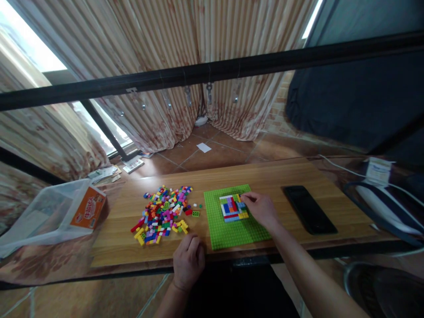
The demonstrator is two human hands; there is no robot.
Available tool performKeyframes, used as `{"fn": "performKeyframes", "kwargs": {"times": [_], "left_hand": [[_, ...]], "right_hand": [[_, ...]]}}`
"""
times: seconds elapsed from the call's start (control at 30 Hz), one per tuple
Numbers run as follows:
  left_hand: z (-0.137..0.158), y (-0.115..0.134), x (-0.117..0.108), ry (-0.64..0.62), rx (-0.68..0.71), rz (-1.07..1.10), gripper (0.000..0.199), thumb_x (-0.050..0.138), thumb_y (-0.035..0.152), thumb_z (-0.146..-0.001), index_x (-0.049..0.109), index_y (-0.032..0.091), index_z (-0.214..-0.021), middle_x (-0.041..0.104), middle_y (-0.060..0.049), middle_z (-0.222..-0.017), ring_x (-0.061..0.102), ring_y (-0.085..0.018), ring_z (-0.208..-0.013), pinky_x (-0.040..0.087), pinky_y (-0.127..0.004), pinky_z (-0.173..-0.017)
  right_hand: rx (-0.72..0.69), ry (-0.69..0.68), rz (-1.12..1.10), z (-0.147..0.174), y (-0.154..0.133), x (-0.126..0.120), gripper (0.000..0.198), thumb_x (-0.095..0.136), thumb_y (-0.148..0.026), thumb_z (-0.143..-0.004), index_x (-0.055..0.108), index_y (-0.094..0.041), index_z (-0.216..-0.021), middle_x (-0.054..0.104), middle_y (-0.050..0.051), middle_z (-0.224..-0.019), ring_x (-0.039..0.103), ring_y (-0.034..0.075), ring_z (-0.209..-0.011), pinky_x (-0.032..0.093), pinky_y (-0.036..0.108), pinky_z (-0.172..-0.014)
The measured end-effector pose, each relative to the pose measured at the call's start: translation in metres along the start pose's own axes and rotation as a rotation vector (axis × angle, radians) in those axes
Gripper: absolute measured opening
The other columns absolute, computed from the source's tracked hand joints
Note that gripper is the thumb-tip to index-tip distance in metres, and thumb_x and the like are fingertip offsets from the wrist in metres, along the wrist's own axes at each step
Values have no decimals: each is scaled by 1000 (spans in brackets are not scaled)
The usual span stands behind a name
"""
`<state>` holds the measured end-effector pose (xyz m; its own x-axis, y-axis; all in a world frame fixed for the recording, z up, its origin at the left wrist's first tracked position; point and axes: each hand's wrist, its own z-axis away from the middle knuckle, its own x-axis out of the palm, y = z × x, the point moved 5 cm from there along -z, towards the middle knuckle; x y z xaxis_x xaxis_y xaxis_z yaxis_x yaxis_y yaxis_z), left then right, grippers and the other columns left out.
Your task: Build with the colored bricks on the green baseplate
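Observation:
A flat, many-coloured patch of toy building bricks is fixed on a green studded baseplate. At the patch's upper right edge, my right hand has thumb and forefinger pinched together. Whatever sits between those fingertips is too small and covered to make out. My left hand rests in a loose fist at the table's near edge, left of the baseplate, and no brick shows in it. Left of the baseplate spreads a heap of loose mixed bricks. A few stray pieces, including a lime green brick, lie between heap and plate.
The wooden table carries a black phone-like slab on the right. A clear plastic box with an orange label stands at the left. Beyond the table run a dark metal bar and striped curtains. A white cable trails at right.

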<state>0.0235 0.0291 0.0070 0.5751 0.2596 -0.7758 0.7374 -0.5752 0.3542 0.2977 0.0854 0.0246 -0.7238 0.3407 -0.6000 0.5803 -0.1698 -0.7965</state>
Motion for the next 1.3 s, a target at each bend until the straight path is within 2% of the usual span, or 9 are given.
{"fn": "performKeyframes", "kwargs": {"times": [0.17, 0.37, 0.63, 0.93, 1.17, 1.3], "left_hand": [[3, -2, 3, 4, -2, -2, 16, 46, 9, -84, 56, 20, -81, 63, -4, -87, 60, -14, -79, 49, -24, -72], [3, -1, 3, -8, -6, -28, 15, 45, 9, -83, 55, 20, -80, 63, -4, -86, 60, -15, -78, 50, -25, -70], [1, 1, 1, -11, -18, -22, 14, 45, 9, -82, 54, 20, -81, 64, -5, -87, 61, -15, -78, 51, -25, -70], [2, 0, 3, -34, -30, -1, 14, 44, 11, -83, 54, 21, -80, 63, -4, -88, 60, -15, -79, 50, -25, -71], [2, -1, 4, -10, -26, -13, 14, 44, 10, -83, 54, 20, -79, 61, -3, -85, 59, -15, -77, 49, -25, -70], [2, -2, 5, 0, -21, -1, 14, 44, 11, -84, 52, 20, -76, 60, -3, -84, 59, -14, -76, 48, -25, -70]], "right_hand": [[61, -9, -115, -5, 12, 3, 29, 55, -41, -78, 74, -19, -79, 74, 6, -79, 67, 20, -75, 48, 31, -70], [160, -22, -302, -10, 19, 7, 29, 67, -43, -62, 73, -17, -73, 72, 6, -72, 64, 19, -67, 46, 28, -60], [289, -68, -332, -11, 14, 6, 31, 72, -41, -51, 71, -17, -70, 70, 5, -68, 60, 18, -65, 41, 27, -54], [351, -142, -326, -14, 25, 11, 27, 73, -38, -53, 70, -17, -70, 67, 3, -64, 55, 13, -55, 41, 24, -49], [386, -233, -301, -20, 24, 9, 20, 77, -32, -55, 67, -18, -65, 60, -1, -50, 53, 12, -47, 44, 23, -44], [357, -253, -362, -18, 21, 4, 24, 73, -41, -63, 66, -18, -66, 65, 2, -58, 56, 14, -51, 47, 27, -48]]}}
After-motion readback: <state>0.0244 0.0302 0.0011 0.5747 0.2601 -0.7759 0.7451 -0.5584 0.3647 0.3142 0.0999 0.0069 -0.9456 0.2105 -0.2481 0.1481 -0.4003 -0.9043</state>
